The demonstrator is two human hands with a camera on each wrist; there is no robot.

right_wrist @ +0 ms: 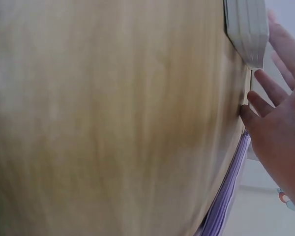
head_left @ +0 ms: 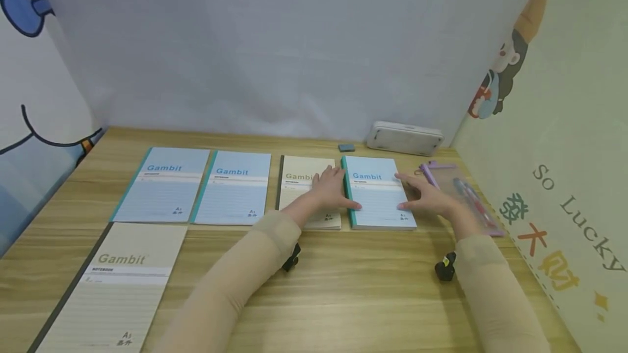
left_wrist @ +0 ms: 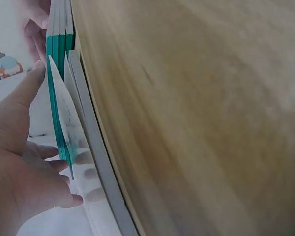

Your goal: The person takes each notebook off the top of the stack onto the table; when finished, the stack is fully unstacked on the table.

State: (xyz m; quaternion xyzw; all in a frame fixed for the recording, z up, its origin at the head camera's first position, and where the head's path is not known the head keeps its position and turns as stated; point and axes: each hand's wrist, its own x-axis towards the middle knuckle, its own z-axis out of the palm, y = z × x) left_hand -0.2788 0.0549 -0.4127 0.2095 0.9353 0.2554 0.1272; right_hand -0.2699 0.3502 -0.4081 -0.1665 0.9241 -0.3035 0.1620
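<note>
A small stack of blue notebooks with teal spines lies between the two hands in the head view. Over the cream notebook beside it is my left hand, its thumb reaching the stack's lower left part. In the left wrist view this hand's fingers are spread near the teal spines, and a top sheet or cover of the cream notebook stands lifted. On the other side, my right hand has its thumb and fingertips at the stack's right edge. The right wrist view shows those fingers loosely extended by the page edges.
Two blue notebooks lie in the row to the left, above a larger cream notebook. At the right rests a purple-edged clear pouch with pens. Behind are a grey eraser-like block and a white case.
</note>
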